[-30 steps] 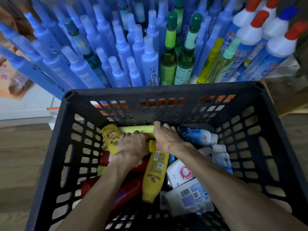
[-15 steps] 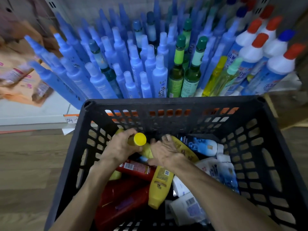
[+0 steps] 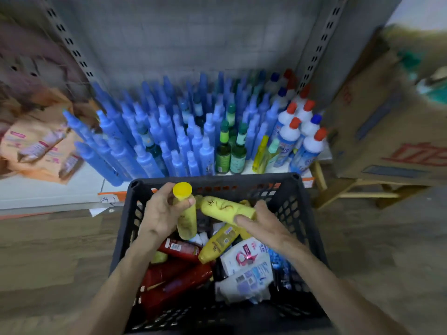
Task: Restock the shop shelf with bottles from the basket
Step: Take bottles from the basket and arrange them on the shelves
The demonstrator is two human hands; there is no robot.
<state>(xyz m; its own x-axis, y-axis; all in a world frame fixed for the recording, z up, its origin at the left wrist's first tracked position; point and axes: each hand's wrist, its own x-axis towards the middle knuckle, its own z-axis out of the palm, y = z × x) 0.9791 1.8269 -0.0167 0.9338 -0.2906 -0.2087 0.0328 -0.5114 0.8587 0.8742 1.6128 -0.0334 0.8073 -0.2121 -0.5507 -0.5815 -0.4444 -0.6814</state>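
While both hands hover over the basket [image 3: 125, 228], each holds a yellow bottle. The left hand [image 3: 162, 213] wraps its fingers and thumb round the capped bottle [image 3: 186, 221], which stands nearly upright with its round yellow cap above the fingers. Just right of it, the right hand [image 3: 262, 224] grips one end of the flat bottle [image 3: 225, 209] between thumb and curled fingers. This bottle lies crosswise, its free end reaching toward the left hand; whether the two bottles touch I cannot tell.

Below the hands, inside the basket, a third bottle [image 3: 217, 245], also yellow, lies slantwise between the wrists. Red bottles [image 3: 176, 281] lie under the left forearm and white packs [image 3: 246, 269] under the right wrist.

Beyond the fingertips, past the basket's far rim, the shelf [image 3: 48, 192] carries crowded blue bottles [image 3: 154, 141]. Green bottles [image 3: 231, 153] stand ahead of the right hand, with red-capped bottles [image 3: 300, 134] further right. A blurred box [image 3: 387, 129] sits well right of the right hand.
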